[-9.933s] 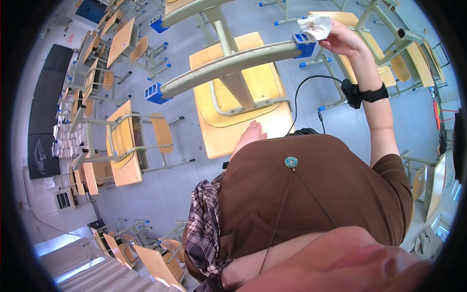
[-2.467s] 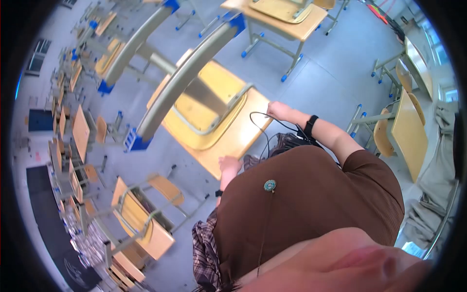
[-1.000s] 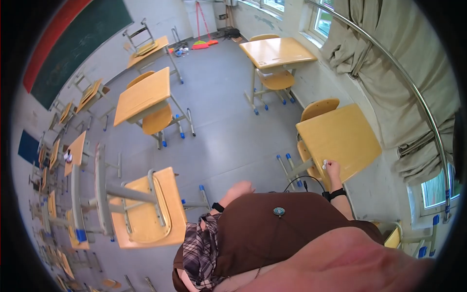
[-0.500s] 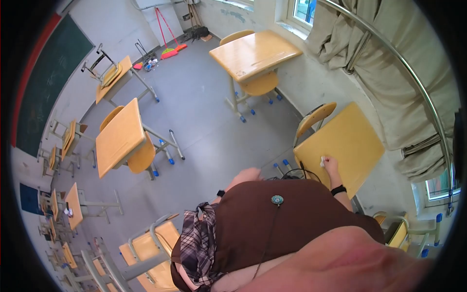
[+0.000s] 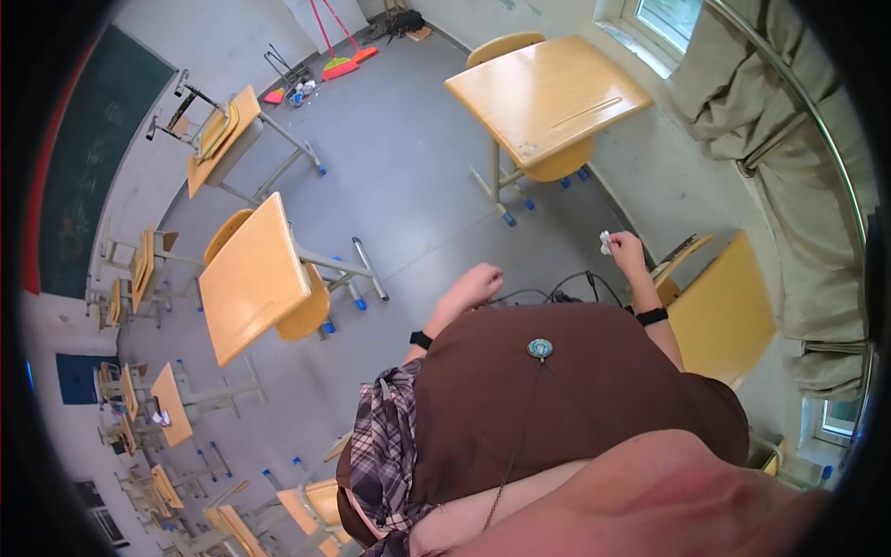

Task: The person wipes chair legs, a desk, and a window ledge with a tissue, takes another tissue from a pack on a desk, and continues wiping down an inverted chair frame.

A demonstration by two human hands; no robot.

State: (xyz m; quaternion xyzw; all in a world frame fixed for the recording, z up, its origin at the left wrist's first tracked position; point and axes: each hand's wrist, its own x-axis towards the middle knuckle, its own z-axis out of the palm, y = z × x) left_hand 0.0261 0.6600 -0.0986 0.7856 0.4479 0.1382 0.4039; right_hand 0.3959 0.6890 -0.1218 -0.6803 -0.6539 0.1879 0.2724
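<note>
My right hand [image 5: 626,252] pinches a crumpled white tissue [image 5: 605,243] between thumb and fingers, held in the air above the floor. Just right of that forearm is a yellow desk [image 5: 729,311] with a wooden chair [image 5: 682,257] at its side. My left hand [image 5: 477,284] hangs in front of my body with its fingers curled in, and nothing shows in them. Black cables [image 5: 561,295] loop in front of my waist, between the two hands. Ahead stands another yellow desk [image 5: 552,97], its top scuffed near the front corner; neither hand touches it.
Left of me stands a wooden desk [image 5: 255,278] with its chair. Behind it, a chair rests upside down on a desk [image 5: 227,139]. A red broom [image 5: 365,54] and dustpan lie by the far wall. Curtains [image 5: 807,204] and a metal rail line the right side.
My right hand has lifted off the yellow desktop with the tissue and moved forward. My left hand has come further into view. The view has shifted, bringing the desk ahead closer.
</note>
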